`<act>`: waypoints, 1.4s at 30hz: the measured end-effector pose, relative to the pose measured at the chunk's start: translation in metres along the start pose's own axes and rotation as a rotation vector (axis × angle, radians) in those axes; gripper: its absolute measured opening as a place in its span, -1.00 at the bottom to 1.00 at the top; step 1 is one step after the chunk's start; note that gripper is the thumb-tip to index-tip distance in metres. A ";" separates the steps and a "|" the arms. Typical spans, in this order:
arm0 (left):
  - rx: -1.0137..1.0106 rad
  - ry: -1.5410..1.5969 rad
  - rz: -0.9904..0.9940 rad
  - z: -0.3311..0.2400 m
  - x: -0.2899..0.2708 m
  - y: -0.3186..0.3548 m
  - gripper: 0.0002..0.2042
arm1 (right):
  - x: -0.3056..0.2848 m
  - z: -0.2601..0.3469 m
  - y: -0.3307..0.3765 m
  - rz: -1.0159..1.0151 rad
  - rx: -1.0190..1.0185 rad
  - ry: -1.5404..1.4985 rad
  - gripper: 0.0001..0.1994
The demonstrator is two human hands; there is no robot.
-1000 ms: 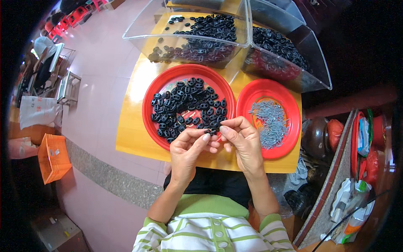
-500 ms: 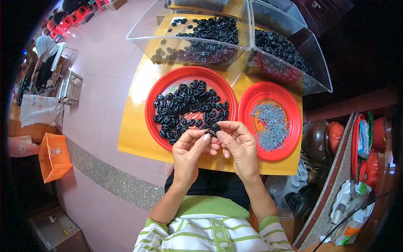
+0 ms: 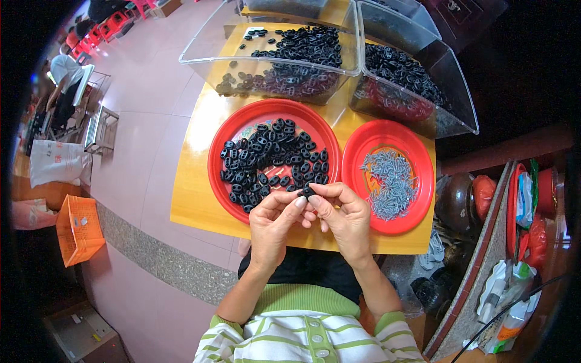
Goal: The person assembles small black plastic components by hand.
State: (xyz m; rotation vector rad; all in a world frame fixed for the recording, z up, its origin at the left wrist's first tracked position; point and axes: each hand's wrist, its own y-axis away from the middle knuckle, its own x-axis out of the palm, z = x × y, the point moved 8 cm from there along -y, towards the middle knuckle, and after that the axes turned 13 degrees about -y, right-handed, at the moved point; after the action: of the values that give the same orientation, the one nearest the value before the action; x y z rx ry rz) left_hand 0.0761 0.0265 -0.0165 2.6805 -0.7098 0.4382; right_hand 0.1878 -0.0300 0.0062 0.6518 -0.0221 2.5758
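1. The yellow table ends under the left hand and right hand, but stretches left past the larger red plate.
2. Above that plate's near right, both pinch narrowly on one black piece: small, rounded, partly covered.

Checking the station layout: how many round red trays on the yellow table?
2. The larger tray, on the left, holds black pieces; the smaller tray, right of it, holds small grey pieces. Both show plainly; any behind the clear bins could be hidden.
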 end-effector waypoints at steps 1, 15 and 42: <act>0.007 -0.021 0.003 0.000 0.001 0.000 -0.91 | 0.000 0.002 0.000 0.003 -0.021 0.017 -0.82; -0.053 0.038 -0.076 0.002 -0.005 -0.004 -0.93 | 0.015 0.024 -0.001 0.067 -0.187 0.373 -0.69; 0.325 -0.276 0.182 -0.025 0.001 -0.001 -0.73 | 0.021 0.053 0.001 0.365 -0.269 0.576 -0.72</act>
State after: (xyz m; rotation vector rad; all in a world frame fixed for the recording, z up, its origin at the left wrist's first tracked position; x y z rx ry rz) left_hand 0.0726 0.0369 0.0056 3.0320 -1.0485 0.2453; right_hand 0.1946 -0.0288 0.0623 -0.2254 -0.3163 2.9367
